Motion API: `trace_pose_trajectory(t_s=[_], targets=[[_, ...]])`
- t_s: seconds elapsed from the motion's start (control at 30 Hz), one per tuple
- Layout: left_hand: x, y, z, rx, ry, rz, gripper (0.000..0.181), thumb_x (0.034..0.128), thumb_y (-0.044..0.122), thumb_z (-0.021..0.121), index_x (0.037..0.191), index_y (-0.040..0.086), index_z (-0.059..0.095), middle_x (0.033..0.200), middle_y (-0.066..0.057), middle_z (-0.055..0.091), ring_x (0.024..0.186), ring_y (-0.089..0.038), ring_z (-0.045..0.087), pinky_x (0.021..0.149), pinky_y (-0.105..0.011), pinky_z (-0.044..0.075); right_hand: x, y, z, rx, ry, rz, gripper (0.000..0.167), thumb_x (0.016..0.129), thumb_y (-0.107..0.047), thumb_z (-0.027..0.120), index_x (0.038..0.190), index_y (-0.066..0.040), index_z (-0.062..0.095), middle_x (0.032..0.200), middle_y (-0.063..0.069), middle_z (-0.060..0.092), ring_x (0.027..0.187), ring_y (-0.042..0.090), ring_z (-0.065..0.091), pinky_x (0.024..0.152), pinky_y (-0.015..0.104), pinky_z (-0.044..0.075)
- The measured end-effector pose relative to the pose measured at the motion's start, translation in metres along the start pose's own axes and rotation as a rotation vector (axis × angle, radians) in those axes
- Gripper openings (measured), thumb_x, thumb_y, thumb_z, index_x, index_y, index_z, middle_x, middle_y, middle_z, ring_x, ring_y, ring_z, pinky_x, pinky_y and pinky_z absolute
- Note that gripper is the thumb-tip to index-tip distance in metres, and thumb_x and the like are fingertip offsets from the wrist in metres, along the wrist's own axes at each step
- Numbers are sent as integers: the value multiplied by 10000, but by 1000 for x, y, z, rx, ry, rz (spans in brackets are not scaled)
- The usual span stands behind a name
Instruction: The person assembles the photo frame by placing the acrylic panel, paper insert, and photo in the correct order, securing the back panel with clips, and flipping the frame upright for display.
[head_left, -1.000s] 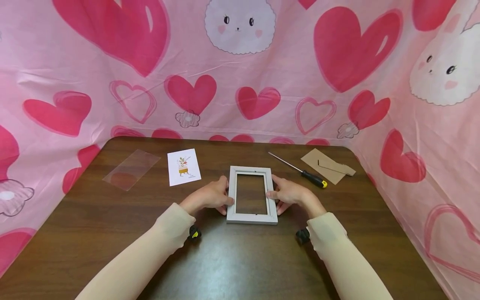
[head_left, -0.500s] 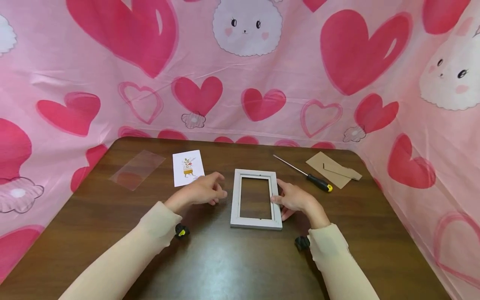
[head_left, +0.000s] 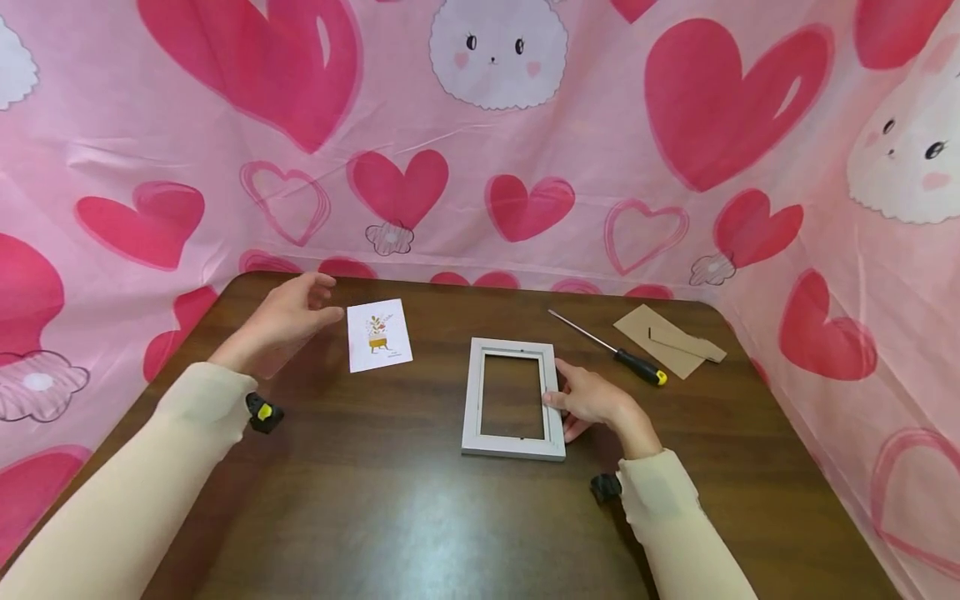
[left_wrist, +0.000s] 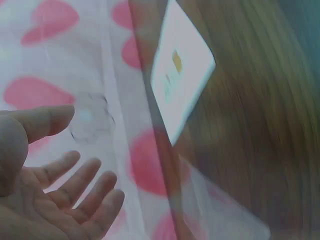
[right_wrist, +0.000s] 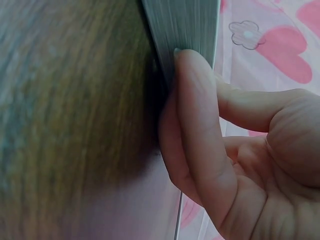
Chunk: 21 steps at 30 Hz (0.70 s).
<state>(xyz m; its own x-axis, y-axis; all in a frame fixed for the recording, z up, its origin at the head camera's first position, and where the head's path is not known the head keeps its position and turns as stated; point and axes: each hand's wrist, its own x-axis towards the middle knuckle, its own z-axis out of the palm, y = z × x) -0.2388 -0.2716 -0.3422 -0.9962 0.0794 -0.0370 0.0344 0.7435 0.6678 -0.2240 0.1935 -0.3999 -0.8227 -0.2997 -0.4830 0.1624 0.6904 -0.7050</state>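
Note:
A white picture frame (head_left: 472, 398) with an open middle lies on the table. My right hand (head_left: 592, 397) grips its right side, thumb on top; in the right wrist view the fingers (right_wrist: 200, 110) lie along the frame's outer edge (right_wrist: 185, 25). Up at the far left, my left hand (head_left: 288, 315) hovers with relaxed, parted fingers and holds nothing. Below it lies a clear plastic sheet (head_left: 283, 357), mostly covered by the hand in the head view; its corner (left_wrist: 220, 215) shows in the left wrist view. Just right of that hand is a white card (head_left: 380, 336) printed with a potted plant.
A screwdriver (head_left: 637, 365) with a black and yellow handle lies right of the frame. Beyond it is a brown backing board (head_left: 660, 346) with a stand flap. Pink heart-patterned cloth (head_left: 420, 108) walls the dark wooden table (head_left: 360, 500) at the back and sides.
My left hand has let go of the frame's left side and moved left and away, past the card, to above the clear sheet. My right hand has kept its grip on the frame.

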Motion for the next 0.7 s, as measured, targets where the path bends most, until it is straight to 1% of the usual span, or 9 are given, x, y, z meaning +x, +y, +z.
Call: trace_pose_trajectory(t_s=[0.03,0.07,0.13,0.23,0.33,0.4,0.5,0.6,0.7], targets=[[0,-6,-6,8,-5,-22,701,1008,275,706,1556,-11,376,1509,-305,473,1360,-489,477,1118,-664,446,0,0,0,4,-4,-1,863,1046,-164,686,1699,-69,130,1090,226,582,653,257,698,605,395,649],[0,-12,-12,34,-10,-33,728,1005,287,709,1560,-27,359,1515,-320,453,1364,-504,460,1123,-678,433,0,0,1,12,-8,-1,861,1046,-160,686,1698,-66,131,1082,225,582,653,258,697,604,398,649],[2,-25,-21,123,-10,-35,769,990,309,721,1544,-78,353,1497,-359,453,1351,-534,462,1111,-698,427,-1,-1,1,18,-20,-6,860,1049,-155,681,1696,-53,124,1072,228,580,649,257,695,606,403,650],[4,-42,-28,172,-17,-68,823,979,319,739,1533,-135,334,1487,-399,427,1353,-565,421,1114,-720,407,-1,-2,1,14,-24,-6,861,1049,-154,681,1695,-47,122,1069,229,579,643,258,696,603,405,650],[6,-55,-31,203,-18,-119,888,961,368,761,1524,-164,328,1483,-419,396,1344,-590,397,1093,-735,418,-2,-4,-2,-1,-15,3,862,1050,-165,681,1697,-54,123,1094,231,579,638,252,698,603,401,649],[6,-62,-31,226,-17,-162,933,939,427,776,1512,-164,336,1466,-418,391,1311,-601,398,1050,-752,439,-2,-5,-4,-11,-3,17,860,1050,-178,683,1699,-68,129,1116,227,578,638,248,699,602,393,648],[4,-68,-33,280,-30,-221,973,902,508,791,1453,-173,367,1386,-420,408,1216,-609,409,974,-773,457,-2,-6,-6,-22,1,29,862,1050,-185,683,1698,-65,127,1132,229,572,643,245,698,602,386,647],[-1,-72,-36,336,-66,-276,1007,876,566,789,1371,-209,379,1289,-444,419,1135,-620,407,917,-786,455,-3,-6,-6,-12,-6,34,860,1050,-177,683,1698,-66,128,1135,234,569,651,249,697,605,389,649],[-5,-77,-38,356,-109,-338,1053,873,589,779,1330,-251,337,1242,-477,380,1131,-645,371,929,-806,430,-3,-7,-6,-12,-8,29,857,1051,-181,682,1698,-66,132,1146,233,570,650,251,697,603,388,648]])
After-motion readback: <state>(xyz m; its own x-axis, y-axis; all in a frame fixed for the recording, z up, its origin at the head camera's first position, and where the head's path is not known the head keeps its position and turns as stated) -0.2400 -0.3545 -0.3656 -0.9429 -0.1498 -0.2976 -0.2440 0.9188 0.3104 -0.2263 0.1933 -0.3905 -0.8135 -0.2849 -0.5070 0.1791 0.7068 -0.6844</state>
